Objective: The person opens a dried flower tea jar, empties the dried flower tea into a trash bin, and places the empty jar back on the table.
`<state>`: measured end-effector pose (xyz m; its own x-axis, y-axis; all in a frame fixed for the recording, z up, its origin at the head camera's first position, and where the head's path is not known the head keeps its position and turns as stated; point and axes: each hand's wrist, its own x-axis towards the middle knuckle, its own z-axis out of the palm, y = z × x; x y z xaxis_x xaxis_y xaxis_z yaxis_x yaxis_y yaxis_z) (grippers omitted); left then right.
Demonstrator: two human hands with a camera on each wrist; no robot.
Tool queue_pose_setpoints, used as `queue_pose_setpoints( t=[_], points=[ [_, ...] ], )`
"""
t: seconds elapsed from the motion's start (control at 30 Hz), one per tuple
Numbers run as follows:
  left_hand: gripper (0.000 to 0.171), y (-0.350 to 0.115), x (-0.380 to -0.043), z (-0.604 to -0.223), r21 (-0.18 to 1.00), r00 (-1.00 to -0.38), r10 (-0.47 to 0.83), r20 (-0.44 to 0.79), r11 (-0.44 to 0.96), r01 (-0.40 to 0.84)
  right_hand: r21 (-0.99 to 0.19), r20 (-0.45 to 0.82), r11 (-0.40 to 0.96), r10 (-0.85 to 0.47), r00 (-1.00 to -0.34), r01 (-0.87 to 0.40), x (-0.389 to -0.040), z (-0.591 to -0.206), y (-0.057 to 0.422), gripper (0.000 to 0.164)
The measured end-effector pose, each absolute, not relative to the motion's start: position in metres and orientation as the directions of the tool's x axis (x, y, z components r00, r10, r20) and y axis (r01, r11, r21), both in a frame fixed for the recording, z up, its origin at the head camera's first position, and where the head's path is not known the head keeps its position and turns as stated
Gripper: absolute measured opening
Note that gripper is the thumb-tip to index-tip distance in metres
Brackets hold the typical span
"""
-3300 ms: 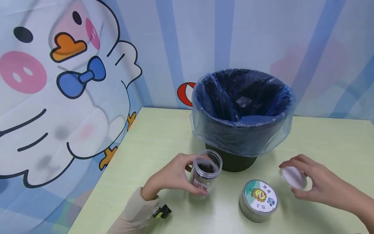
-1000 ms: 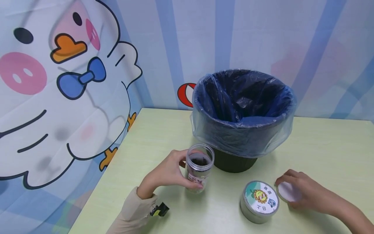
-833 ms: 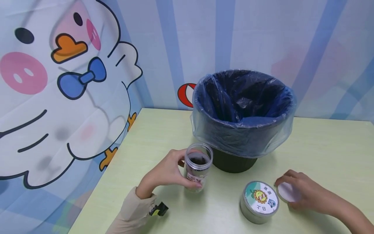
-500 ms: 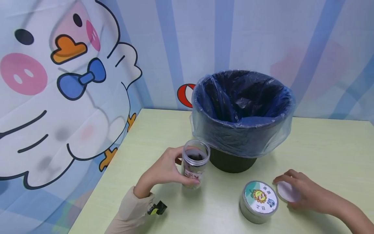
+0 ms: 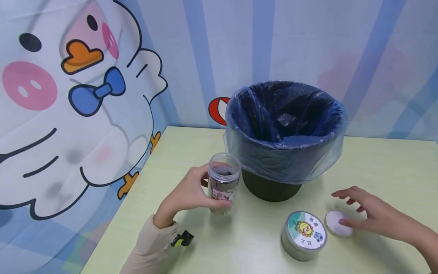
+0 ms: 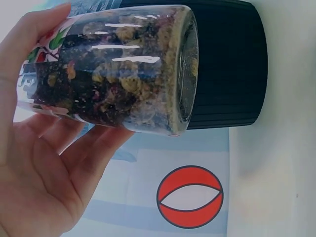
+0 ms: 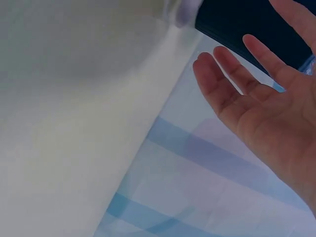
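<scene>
My left hand point(image 5: 191, 190) grips a clear jar point(image 5: 224, 184) by its side, its uncovered mouth facing up. Dark dried bits, like loose herbal tea with yellowish and reddish pieces, show through the jar point(image 6: 123, 69) in the left wrist view, where the left hand point(image 6: 44, 177) curls round it. On the table a round white lid point(image 5: 337, 223) lies flat. Just above it hovers my right hand point(image 5: 373, 213), fingers relaxed and holding nothing. The right wrist view shows that hand point(image 7: 276, 108) with its fingers spread.
Behind the hands stands a black bin point(image 5: 273, 188) lined with a blue plastic bag point(image 5: 284, 160). A round tin point(image 5: 302, 238) with a sunflower label sits left of the white lid. A cartoon-printed cloth point(image 5: 191, 57) backs the pale green table point(image 5: 260, 236).
My right hand lowered the white lid to the table beside the tin, then let go and lifted off. The left hand moved the jar a little left and up in view.
</scene>
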<state>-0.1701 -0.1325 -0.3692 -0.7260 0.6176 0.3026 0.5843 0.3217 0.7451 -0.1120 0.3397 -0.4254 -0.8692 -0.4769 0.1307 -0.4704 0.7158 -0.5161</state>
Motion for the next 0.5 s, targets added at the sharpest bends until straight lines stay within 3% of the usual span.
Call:
queue_pose_setpoints(
  t=[0.2,0.33,0.5],
  points=[
    [0.084,-0.135,-0.171,-0.360,0.757,-0.773,0.558,0.300,0.354,0.550,-0.509,0.224,0.747,-0.366,-0.903,-0.429,-0.118,-0.403,0.341,0.043],
    [0.078,-0.136,-0.172,-0.354,0.766,-0.794,0.521,0.313,0.356,0.535,-0.567,0.287,0.727,-0.266,-0.920,-0.387,-0.125,-0.388,0.338,0.035],
    [0.074,-0.138,-0.175,-0.346,0.753,-0.794,0.491,0.358,0.351,0.556,-0.658,0.336,0.671,-0.144,-0.931,-0.341,-0.133,-0.369,0.328,0.037]
  ],
)
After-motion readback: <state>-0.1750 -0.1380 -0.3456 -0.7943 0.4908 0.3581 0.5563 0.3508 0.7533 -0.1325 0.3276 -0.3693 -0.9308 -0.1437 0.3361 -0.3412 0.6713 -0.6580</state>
